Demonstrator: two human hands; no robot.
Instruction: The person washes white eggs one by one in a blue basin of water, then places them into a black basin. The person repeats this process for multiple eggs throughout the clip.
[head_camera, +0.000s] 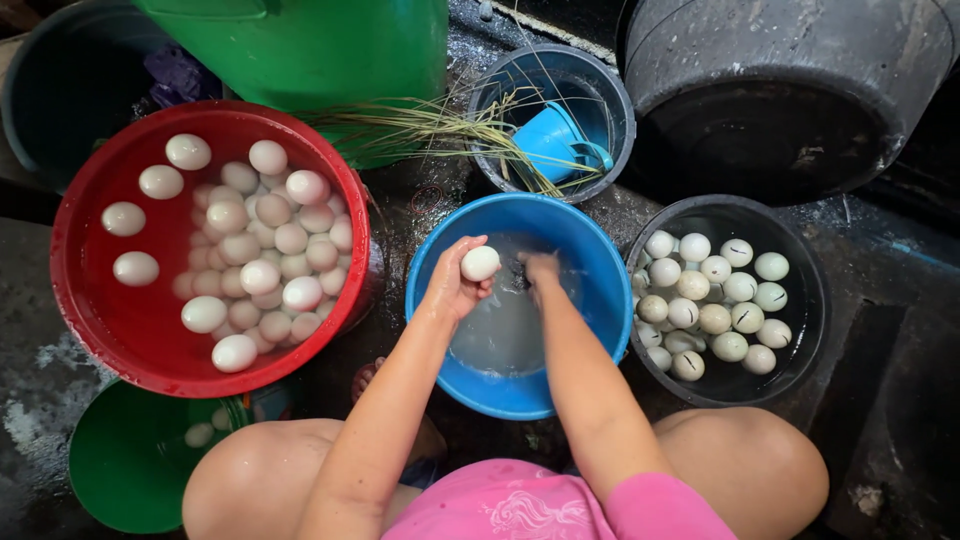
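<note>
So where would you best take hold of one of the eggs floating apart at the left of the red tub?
Probably from straight above, fingers cupping the rounded sides of a lone egg near the red tub's left rim. It floats apart from the pile, with water around it. The left hand cups its own egg similarly.

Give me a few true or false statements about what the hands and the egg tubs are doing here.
1. The left hand holds a white egg. True.
2. The right hand is inside the red basin. False: it is in the blue bucket.
3. The eggs in the black bucket carry dark marks. True.
4. The red basin holds no eggs. False: many lie in it.
</note>
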